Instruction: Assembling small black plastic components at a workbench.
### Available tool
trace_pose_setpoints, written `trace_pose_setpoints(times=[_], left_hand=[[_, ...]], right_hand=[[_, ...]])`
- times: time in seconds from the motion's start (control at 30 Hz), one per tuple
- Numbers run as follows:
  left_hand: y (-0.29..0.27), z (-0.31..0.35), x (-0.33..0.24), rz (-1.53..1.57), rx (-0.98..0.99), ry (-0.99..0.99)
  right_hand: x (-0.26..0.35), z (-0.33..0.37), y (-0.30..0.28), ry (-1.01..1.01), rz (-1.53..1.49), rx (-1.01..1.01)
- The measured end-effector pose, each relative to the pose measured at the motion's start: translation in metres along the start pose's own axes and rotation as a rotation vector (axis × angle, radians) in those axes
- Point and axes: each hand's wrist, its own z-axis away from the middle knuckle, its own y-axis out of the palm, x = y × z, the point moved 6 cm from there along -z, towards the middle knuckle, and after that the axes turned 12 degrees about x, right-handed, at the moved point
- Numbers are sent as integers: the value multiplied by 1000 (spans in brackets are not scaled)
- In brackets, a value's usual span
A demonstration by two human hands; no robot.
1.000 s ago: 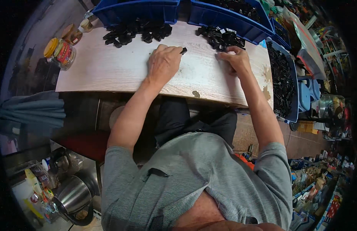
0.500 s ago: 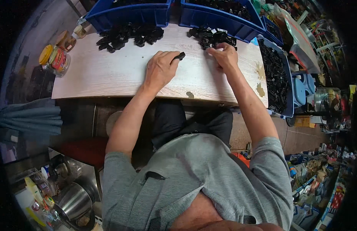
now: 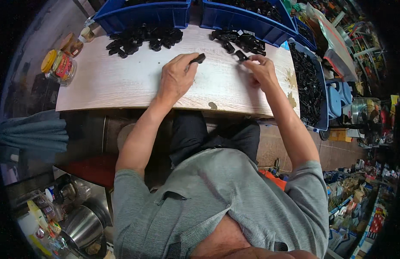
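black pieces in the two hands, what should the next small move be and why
Probably ease the right hand leftward, bringing its black piece nearer the left hand's piece: each hand already holds one, and the two pieces are still apart above the tabletop.

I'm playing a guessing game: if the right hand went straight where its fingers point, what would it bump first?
The right hand, holding a black piece, would probably bump the near edge of the black pile ahead. I can't tell the hand's height, so it might pass over.
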Motion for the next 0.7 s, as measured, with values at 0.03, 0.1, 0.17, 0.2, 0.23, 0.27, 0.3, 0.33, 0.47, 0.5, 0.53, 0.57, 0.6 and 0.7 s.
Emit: trace_pose_setpoints(times=[0.03,0.1,0.17,0.2,0.23,0.27,0.3,0.33,0.47,0.5,0.53,0.57,0.6,0.7], left_hand=[[2,-3,-3,3,2,0],[17,-11,-29,-201,44,257],[39,-22,-31,-156,99,280],[49,-26,-39,-186,147,341],[58,-28,-44,-215,192,405],[61,-30,-45,-222,192,401],[68,-31,-44,-221,267,375],[74,-31,-41,-218,343,347],[75,-32,-33,-218,352,369],[75,-34,-32,-189,332,379],[74,-35,-32,-160,314,390],[74,-35,-31,-163,316,386],[74,-35,-30,-151,315,391],[74,-34,-33,-143,324,388]], right_hand=[[2,11,3,38,-18,87],[-2,16,10,-19,-71,206],[7,30,20,11,-29,293],[-4,23,22,-3,-28,313],[-5,22,23,-6,-30,320],[-5,21,24,-30,6,335],[-5,20,25,-54,42,349],[-4,22,27,-55,40,357],[-3,24,27,-43,23,341],[-3,23,27,-52,-7,338],[-4,22,27,-51,-10,343],[-4,22,27,-67,9,339],[-4,22,28,-83,27,336],[-4,23,28,-61,4,323]])
